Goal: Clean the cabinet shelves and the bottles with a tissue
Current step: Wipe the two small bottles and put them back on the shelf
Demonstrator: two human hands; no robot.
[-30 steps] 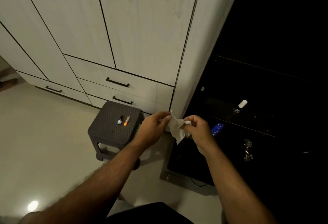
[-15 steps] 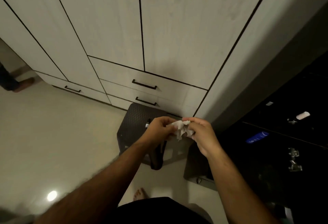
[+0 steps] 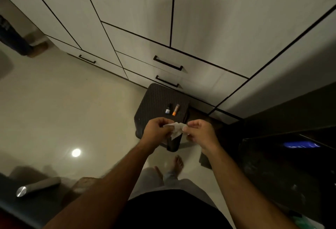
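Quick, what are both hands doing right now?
Left hand: pinching the tissue.
Right hand: pinching the same tissue's other end.

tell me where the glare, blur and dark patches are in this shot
Head view: dim overall; a round glare spot shines on the glossy floor. The open cabinet at right is nearly black, with only a blue bottle showing. The left forearm is motion-blurred. The wide lens bows the cupboard doors. The tissue is readable.

Dim, motion-blurred, glare on floor (image 3: 76, 152)
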